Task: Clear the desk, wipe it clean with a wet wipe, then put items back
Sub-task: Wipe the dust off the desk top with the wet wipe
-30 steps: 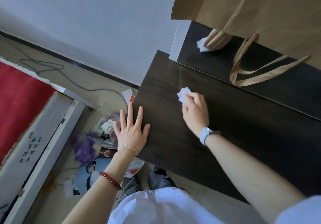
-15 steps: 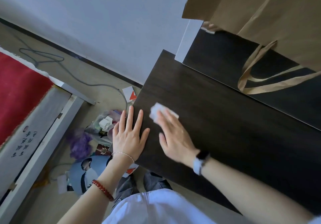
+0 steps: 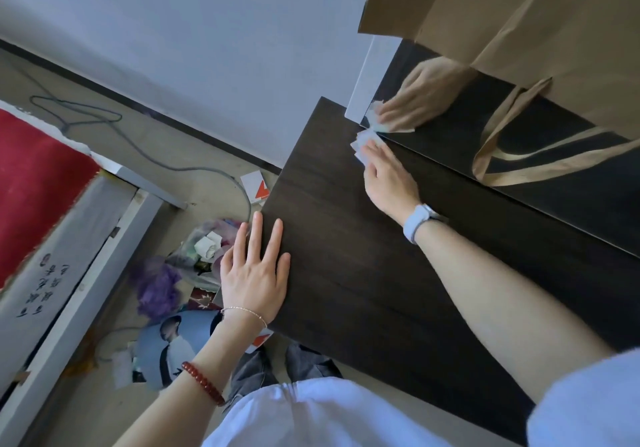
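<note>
The head view looks down on a dark wood-grain worktop (image 3: pixel 363 256). The right hand (image 3: pixel 388 179) reaches to the far left corner of it and presses a white wet wipe (image 3: pixel 363 141) flat on the surface; the fingers lie fairly straight over the wipe, which pokes out past the fingertips right at the base of a mirror (image 3: pixel 554 176) standing along the worktop's back edge. The mirror shows the hand and wipe reflected. A pale watch (image 3: pixel 417 223) sits on the right wrist. The left hand (image 3: pixel 254 273) rests palm down on the worktop's left edge, fingers spread and relaxed, gripping nothing; a thin chain bracelet (image 3: pixel 244 311) and a red bead bracelet (image 3: pixel 202 382) ring that wrist and forearm. A brown paper bag (image 3: pixel 519 20) with flat handles hangs in the upper right, over the mirror. On the floor left of the worktop lie a plastic bag of rubbish (image 3: pixel 204 252), a purple tuft (image 3: pixel 156 287), a grey cable (image 3: pixel 138 148) and a white card with an orange mark (image 3: pixel 256 188).
</note>
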The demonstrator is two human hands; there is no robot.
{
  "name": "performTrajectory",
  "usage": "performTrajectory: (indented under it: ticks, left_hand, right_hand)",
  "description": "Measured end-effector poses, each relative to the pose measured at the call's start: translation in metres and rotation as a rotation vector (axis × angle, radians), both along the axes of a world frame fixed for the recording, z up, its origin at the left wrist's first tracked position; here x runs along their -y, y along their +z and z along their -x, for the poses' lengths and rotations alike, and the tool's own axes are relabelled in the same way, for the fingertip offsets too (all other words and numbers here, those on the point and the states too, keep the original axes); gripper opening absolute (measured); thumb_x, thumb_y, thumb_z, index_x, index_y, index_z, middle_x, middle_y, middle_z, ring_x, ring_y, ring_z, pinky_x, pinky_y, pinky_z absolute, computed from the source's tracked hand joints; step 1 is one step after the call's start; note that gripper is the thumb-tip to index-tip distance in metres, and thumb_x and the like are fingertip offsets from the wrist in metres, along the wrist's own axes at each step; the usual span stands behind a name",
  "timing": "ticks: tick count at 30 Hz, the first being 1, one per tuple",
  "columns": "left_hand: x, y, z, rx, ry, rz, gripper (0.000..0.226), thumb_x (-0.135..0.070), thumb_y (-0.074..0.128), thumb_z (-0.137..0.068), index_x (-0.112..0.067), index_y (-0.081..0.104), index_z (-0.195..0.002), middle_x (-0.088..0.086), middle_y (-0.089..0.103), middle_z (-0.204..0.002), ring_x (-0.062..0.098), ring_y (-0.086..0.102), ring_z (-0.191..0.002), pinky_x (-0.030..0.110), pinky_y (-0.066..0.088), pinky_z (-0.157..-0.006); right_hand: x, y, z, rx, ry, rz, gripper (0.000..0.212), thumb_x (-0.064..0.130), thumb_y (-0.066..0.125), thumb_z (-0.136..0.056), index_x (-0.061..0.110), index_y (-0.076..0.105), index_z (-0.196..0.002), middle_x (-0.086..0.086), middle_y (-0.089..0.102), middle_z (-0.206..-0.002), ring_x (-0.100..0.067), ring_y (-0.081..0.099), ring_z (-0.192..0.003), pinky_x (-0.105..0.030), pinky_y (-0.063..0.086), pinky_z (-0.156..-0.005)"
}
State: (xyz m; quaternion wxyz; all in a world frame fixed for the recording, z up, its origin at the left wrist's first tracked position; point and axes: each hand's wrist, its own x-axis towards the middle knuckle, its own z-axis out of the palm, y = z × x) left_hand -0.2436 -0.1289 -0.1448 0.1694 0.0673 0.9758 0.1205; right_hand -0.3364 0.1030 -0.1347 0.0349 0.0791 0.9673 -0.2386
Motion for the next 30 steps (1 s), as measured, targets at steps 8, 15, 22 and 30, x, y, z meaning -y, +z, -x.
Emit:
performTrajectory:
  ticks: [8, 15, 22, 30]
  left_hand:
    - [-0.001, 0.001, 0.001, 0.027, 0.002, -0.014, 0.066, -0.055, 0.003, -0.083, -0.034, 0.015, -0.144, 0.001, 0.012, -0.156, 0.026, 0.013, -0.143, 0.047, 0.028, -0.107]
    - [-0.001, -0.001, 0.001, -0.022, -0.003, 0.0, 0.056, -0.048, 0.021, -0.089, -0.028, 0.031, -0.14, 0.008, 0.033, -0.149, 0.032, 0.034, -0.135, 0.049, 0.039, -0.099]
    - [0.001, -0.003, 0.002, -0.055, -0.032, 0.038, 0.053, -0.047, 0.025, -0.089, -0.026, 0.036, -0.137, 0.009, 0.043, -0.143, 0.032, 0.047, -0.126, 0.047, 0.047, -0.091]
    - [0.006, 0.001, 0.002, 0.011, -0.027, -0.089, 0.065, -0.053, 0.007, -0.084, -0.031, 0.018, -0.144, 0.003, 0.014, -0.155, 0.026, 0.019, -0.141, 0.045, 0.03, -0.107]
  right_hand:
    - [-0.017, -0.004, -0.046, -0.115, 0.094, -0.112, 0.047, 0.011, 0.04, -0.076, 0.01, 0.056, -0.119, -0.01, 0.051, -0.134, -0.031, 0.045, -0.122, -0.04, 0.046, -0.094]
    - [0.02, -0.013, -0.006, -0.062, -0.074, -0.156, 0.05, 0.016, 0.044, -0.078, 0.015, 0.045, -0.128, -0.005, 0.036, -0.144, -0.027, 0.038, -0.125, -0.042, 0.038, -0.095]
    - [0.06, -0.015, 0.062, -0.037, 0.087, -0.174, 0.047, 0.02, 0.042, -0.086, 0.017, 0.035, -0.133, -0.003, 0.028, -0.148, -0.024, 0.027, -0.132, -0.04, 0.027, -0.109]
    - [0.073, -0.009, 0.069, 0.007, 0.175, -0.162, 0.049, 0.017, 0.033, -0.09, 0.012, 0.033, -0.138, -0.007, 0.026, -0.151, -0.025, 0.02, -0.14, -0.045, 0.019, -0.115]
